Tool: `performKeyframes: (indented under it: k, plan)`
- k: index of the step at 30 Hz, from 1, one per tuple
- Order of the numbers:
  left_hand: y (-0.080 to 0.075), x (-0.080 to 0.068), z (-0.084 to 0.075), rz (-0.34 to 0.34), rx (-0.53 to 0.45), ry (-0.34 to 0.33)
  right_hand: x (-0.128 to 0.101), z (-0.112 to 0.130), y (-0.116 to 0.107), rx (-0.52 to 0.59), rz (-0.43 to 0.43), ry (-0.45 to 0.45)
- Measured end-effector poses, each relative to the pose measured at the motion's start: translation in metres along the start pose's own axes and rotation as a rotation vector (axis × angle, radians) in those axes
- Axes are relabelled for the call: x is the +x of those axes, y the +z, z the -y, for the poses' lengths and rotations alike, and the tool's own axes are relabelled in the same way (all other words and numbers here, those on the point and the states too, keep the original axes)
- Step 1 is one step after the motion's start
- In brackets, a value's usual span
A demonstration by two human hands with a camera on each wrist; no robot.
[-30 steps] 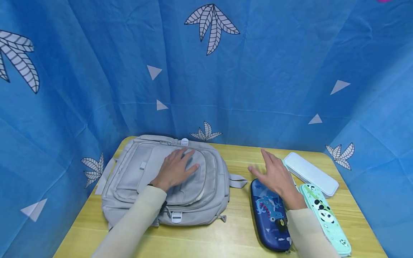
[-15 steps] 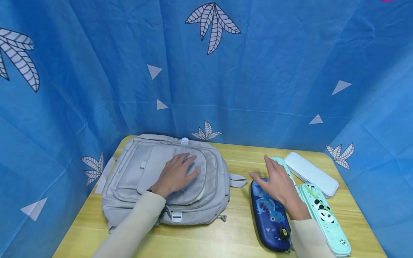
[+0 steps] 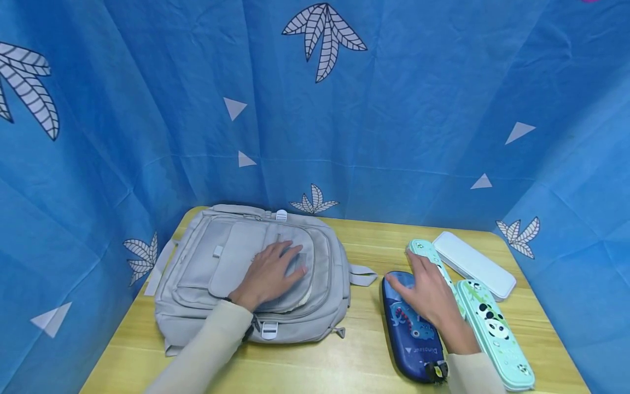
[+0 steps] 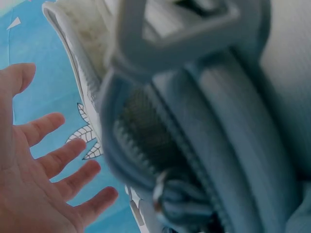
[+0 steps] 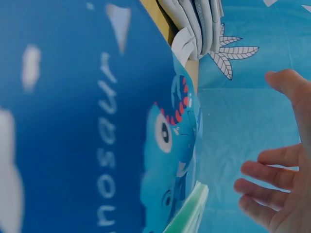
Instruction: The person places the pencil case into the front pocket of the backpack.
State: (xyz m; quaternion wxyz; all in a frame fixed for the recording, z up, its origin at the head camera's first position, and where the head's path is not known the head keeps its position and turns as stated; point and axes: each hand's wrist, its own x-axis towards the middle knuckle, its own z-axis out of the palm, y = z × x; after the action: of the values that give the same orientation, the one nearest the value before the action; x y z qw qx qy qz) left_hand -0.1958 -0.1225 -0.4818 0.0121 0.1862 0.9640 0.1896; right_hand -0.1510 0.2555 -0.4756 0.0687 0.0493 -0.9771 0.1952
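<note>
A grey backpack lies flat on the left of the wooden table. My left hand rests flat on its front pocket with the fingers straight. The left wrist view shows those spread fingers beside a blurred backpack zipper. My right hand lies open over the upper end of a navy dinosaur pencil case. Its fingertips reach a narrow mint-green case. In the right wrist view the navy case fills the left, with relaxed fingers at the right.
A mint-green panda pencil case lies right of the navy one. A white pencil case sits behind it near the back right corner. Blue printed cloth walls the table on three sides. Bare wood shows between backpack and cases.
My right hand drew back toward me and settled over the navy case, uncovering the far end of the narrow mint case. The left hand slid slightly nearer on the backpack.
</note>
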Motion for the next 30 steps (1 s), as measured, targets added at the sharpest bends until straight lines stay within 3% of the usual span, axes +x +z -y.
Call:
performKeyframes:
  k: [10, 30]
  plan:
    - [0.006, -0.007, -0.002, 0.014, 0.004, 0.000, -0.016, 0.001, 0.004, 0.004, -0.033, 0.035]
    - [0.016, -0.020, -0.008, -0.035, 0.008, 0.063, -0.052, 0.002, 0.014, 0.007, -0.052, 0.080]
